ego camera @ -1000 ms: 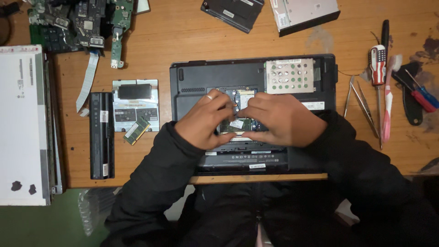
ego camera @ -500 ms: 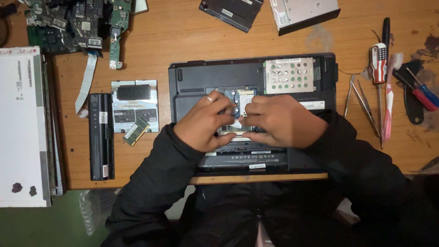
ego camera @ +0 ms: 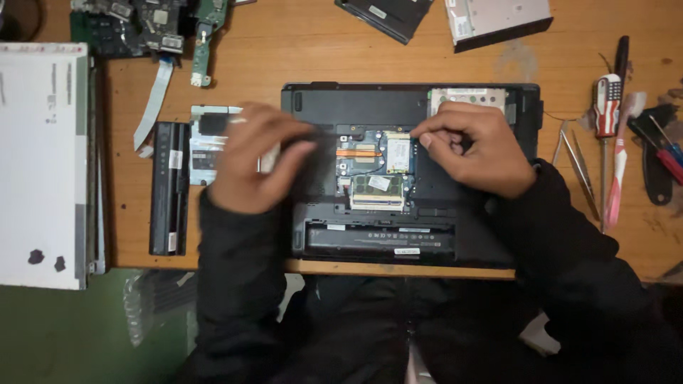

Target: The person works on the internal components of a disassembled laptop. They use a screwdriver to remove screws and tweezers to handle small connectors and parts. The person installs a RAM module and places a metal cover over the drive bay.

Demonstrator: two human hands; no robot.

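A black laptop base (ego camera: 484, 235) lies upside down on the wooden desk with its middle bay uncovered. Inside the bay are a green memory module (ego camera: 377, 190), a copper heat pipe (ego camera: 359, 152) and a small wireless card (ego camera: 398, 153). My right hand (ego camera: 477, 149) rests right of the bay, thumb and forefinger pinched together at the card's upper right corner. My left hand (ego camera: 252, 160) is blurred over the laptop's left edge and a silver drive (ego camera: 206, 142); whether it holds anything is unclear.
A black battery (ego camera: 169, 185) lies left of the drive, beside a white screen panel (ego camera: 43, 163). Circuit boards (ego camera: 142, 21) and a ribbon cable (ego camera: 153, 99) sit at top left, an optical drive (ego camera: 498, 18) at top. Screwdrivers (ego camera: 607, 99), tweezers (ego camera: 580, 171) and a toothbrush (ego camera: 619, 171) lie right.
Both hands were together over the bay. My left hand has swung out to the left and my right hand has shifted right, uncovering the bay's parts.
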